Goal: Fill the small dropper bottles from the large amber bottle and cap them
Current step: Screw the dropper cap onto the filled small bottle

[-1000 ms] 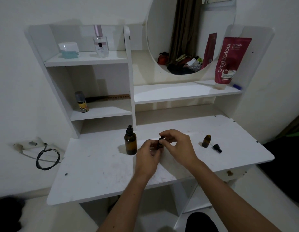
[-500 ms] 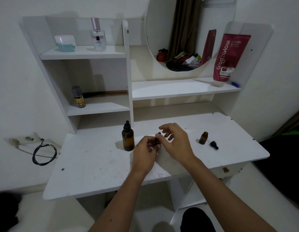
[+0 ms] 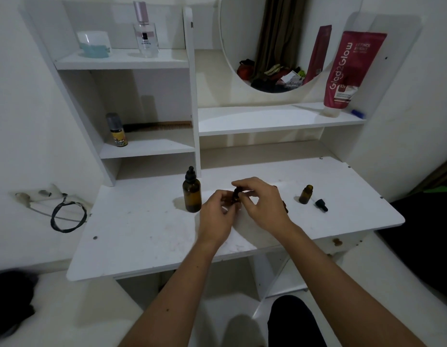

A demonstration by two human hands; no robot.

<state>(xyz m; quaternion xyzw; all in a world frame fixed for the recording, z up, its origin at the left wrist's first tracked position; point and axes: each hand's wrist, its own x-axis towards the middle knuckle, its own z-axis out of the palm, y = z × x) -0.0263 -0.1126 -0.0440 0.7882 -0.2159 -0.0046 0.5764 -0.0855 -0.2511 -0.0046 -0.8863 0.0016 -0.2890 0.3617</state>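
The large amber bottle [image 3: 191,194] stands capped with a black dropper top on the white desk [image 3: 147,229], left of my hands. My left hand [image 3: 217,214] grips a small amber dropper bottle [image 3: 234,199], mostly hidden by the fingers. My right hand [image 3: 263,204] pinches its black dropper cap [image 3: 238,190] on top. A second small amber bottle [image 3: 306,194] stands uncapped to the right, and its black dropper cap [image 3: 321,205] lies beside it.
The shelves above the desk hold a perfume bottle [image 3: 145,33], a white and blue jar [image 3: 93,43], a small yellow-labelled bottle [image 3: 117,134], a comb [image 3: 159,126] and a red tube [image 3: 347,68]. A round mirror [image 3: 275,41] hangs behind. A black cable [image 3: 67,216] hangs left.
My hands stay together over the small bottle, and the right-hand fingers have shifted on its cap. The camera has tilted slightly, nothing else on the desk moved.
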